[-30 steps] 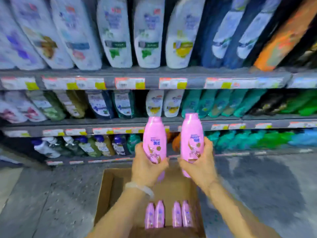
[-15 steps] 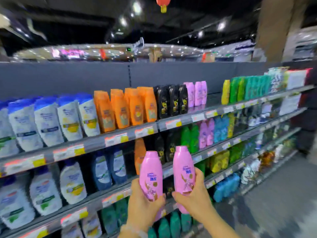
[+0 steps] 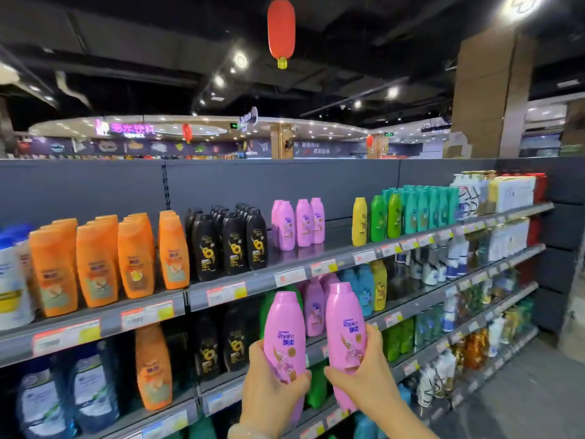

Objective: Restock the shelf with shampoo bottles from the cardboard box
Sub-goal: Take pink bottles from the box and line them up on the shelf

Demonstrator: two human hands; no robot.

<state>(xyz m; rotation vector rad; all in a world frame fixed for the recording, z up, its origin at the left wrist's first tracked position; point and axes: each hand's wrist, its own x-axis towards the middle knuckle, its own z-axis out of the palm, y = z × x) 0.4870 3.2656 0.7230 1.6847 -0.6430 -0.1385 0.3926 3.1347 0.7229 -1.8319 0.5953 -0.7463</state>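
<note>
Left hand [image 3: 272,397]: fingers and thumb curled round the lower half of a pink bottle [image 3: 285,340]; bottle upright, cap up, label facing the camera; a pale band shows at the wrist
Right hand [image 3: 368,372]: wrapped round the lower part of a second pink bottle [image 3: 343,327], thumb across its front; this bottle stands just right of the first, close beside it, a little higher
Both bottles: held in the air near the camera, in front of the second shelf level, not resting on anything
Top shelf [image 3: 335,253]: runs from near left to far right; a small group of matching pink bottles [image 3: 299,223] stands on it with bare shelf to their right
Left of that group: black bottles [image 3: 228,242], then orange bottles [image 3: 107,258]
Right of the bare stretch: one yellow bottle [image 3: 360,221], then green bottles [image 3: 414,212]
Price tags [image 3: 226,293]: clipped along the shelf edges
Overhead: a red lantern [image 3: 281,30] hangs from the dark ceiling
</note>
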